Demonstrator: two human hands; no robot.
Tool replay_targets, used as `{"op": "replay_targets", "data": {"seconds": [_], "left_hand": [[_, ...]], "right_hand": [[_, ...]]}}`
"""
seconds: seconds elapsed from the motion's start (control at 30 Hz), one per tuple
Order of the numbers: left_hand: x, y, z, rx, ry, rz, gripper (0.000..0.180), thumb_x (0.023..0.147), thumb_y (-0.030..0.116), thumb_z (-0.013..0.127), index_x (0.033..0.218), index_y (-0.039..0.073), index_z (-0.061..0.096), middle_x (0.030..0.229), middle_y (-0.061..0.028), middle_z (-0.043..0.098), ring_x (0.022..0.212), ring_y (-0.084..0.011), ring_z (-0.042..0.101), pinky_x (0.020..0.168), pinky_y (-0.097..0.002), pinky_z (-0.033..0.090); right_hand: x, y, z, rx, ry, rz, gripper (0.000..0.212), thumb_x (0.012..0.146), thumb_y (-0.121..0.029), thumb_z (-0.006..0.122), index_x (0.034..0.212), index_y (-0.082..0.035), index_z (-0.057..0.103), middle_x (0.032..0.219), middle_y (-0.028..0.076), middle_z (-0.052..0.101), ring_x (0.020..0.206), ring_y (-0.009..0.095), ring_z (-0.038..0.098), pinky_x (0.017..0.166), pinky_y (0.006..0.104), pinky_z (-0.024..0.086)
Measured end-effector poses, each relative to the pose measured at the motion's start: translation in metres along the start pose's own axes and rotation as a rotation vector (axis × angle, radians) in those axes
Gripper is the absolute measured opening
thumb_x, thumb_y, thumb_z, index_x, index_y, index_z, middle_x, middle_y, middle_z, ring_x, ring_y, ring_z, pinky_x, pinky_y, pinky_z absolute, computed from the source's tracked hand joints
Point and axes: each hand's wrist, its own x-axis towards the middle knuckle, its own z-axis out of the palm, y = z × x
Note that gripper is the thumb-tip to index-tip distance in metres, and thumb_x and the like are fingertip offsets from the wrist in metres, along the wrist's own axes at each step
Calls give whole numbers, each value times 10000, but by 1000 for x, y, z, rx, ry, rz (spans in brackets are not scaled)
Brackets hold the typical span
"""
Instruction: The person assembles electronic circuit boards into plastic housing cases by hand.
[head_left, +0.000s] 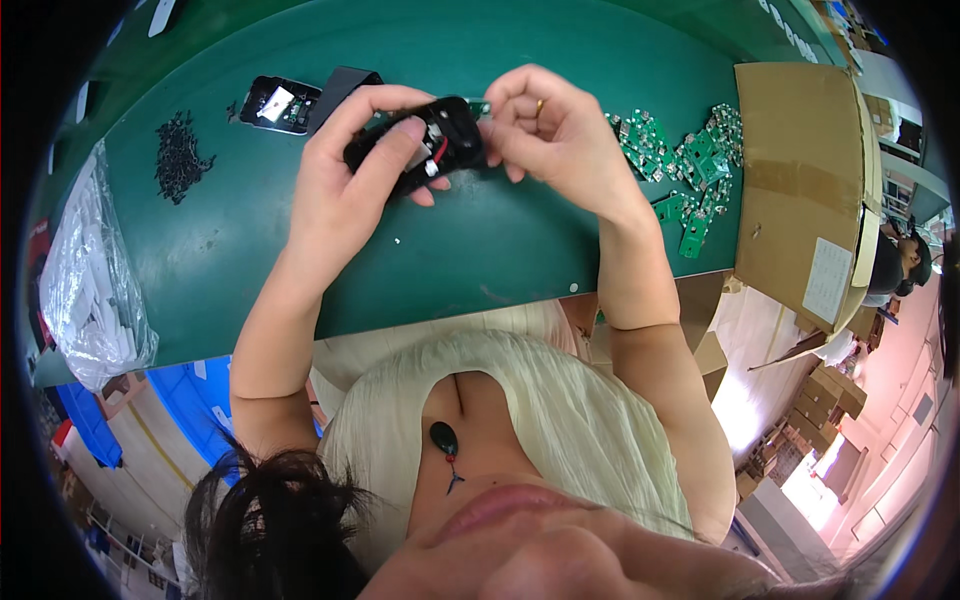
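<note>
Bare green mat [300, 260] lies open below the hands, flanked by screws [180, 155] and circuit boards [680, 165].

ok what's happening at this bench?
A person holds a black plastic housing above the green table in both hands. The left hand grips it from the side; the right hand pinches its end, where a small green part shows. Red wiring shows inside. On the table lie green circuit boards, black screws, another open housing and a cardboard box.
</note>
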Motion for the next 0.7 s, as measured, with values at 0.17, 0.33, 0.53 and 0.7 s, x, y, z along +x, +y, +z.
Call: {"op": "replay_targets", "data": {"seconds": [0.17, 0.33, 0.53, 0.7], "left_hand": [[4, -2, -5, 74, 229, -51, 169, 897, 102, 496, 1022, -7, 531, 788, -93, 600, 619, -136, 615, 455, -206, 448], [7, -6, -9, 126, 306, -71, 160, 897, 114, 502, 1008, 2, 531, 771, -61, 593, 577, -107, 586, 477, -202, 438], [7, -9, -7, 134, 315, 99, 156, 883, 49, 489, 1023, 2, 539, 820, -54, 587, 651, -87, 574, 497, -205, 467], [5, -9, -6, 195, 313, 136, 167, 877, 29, 474, 1027, -4, 540, 884, -63, 578, 702, -84, 575, 517, -210, 491]], "right_hand": [[4, 13, -5, -578, 227, -262, 109, 835, -65, 600, 878, -25, 508, 685, 56, 615, 557, 91, 560, 473, 202, 421], [-11, -8, 7, 243, 136, -233, 95, 867, -64, 562, 881, -22, 478, 724, 122, 629, 583, 152, 605, 479, 233, 469], [-16, -6, 32, 487, -130, -136, 96, 881, -57, 544, 868, -23, 455, 742, 159, 634, 599, 172, 620, 485, 246, 478], [-14, -3, 35, 501, -146, -111, 103, 885, -66, 539, 863, -16, 452, 746, 162, 632, 605, 171, 620, 499, 245, 482]]}}
